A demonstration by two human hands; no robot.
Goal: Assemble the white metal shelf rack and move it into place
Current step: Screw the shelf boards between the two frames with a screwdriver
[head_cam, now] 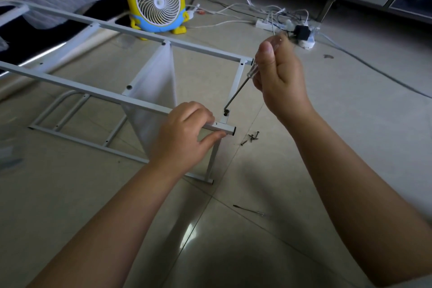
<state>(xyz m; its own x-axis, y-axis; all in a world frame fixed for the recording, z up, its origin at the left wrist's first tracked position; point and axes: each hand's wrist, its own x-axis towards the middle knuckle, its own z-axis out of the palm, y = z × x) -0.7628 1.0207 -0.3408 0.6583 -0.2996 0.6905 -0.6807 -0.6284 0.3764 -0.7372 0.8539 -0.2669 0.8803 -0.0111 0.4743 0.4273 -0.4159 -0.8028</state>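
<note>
Left hand [184,133] gripping rack [131,98] tube end, right hand [279,82] curled round screwdriver [243,84], tip apparently on a screw [225,112], spare screws [251,137] on floor [304,170]

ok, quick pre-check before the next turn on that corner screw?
1. Tip on screw: ok. The screwdriver tip meets the dark screw at the near corner.
2. Grip on tool: ok. The right hand wraps the clear handle.
3. Frame steadied: ok. The left hand grips the end of the near rail.
4. Screw seated flush: cannot tell, too small.
5. Tip matches the screw head: cannot tell.
6. Spares within reach: ok. The spare screws lie on the floor beside that corner.
</note>
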